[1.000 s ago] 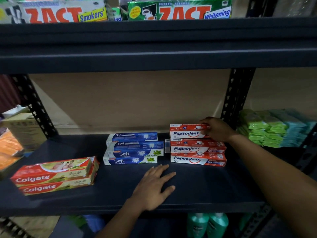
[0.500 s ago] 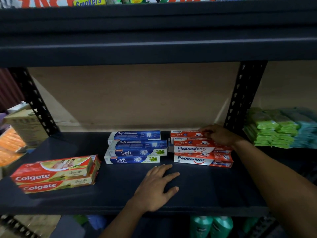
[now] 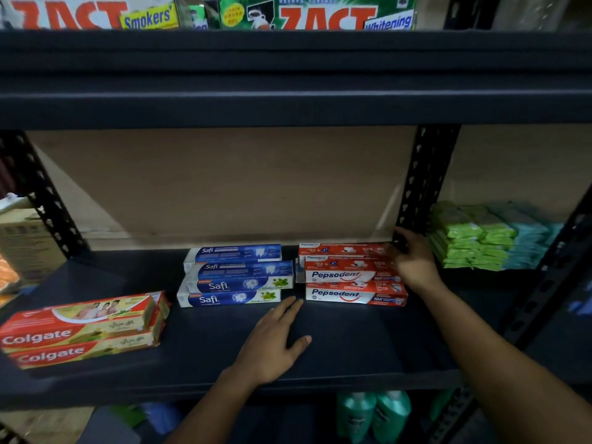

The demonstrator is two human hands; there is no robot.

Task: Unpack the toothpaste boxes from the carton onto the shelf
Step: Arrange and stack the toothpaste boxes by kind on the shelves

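Note:
On the dark shelf lie three groups of toothpaste boxes: red Colgate boxes at the left, blue Safi boxes in the middle, red Pepsodent boxes at the right. My right hand grips the right end of the rearmost Pepsodent box, which lies flat on the stack. My left hand rests flat on the shelf in front of the Safi boxes, fingers spread, holding nothing. The carton is out of view.
A perforated black upright stands just behind my right hand. Green and teal packs fill the bay to the right. Zact boxes sit on the shelf above, green bottles below, a cardboard box at far left.
The Pepsodent box my right hand held upright on the stack now lies flat at the back. The hand slid to its right end. My left hand stayed put.

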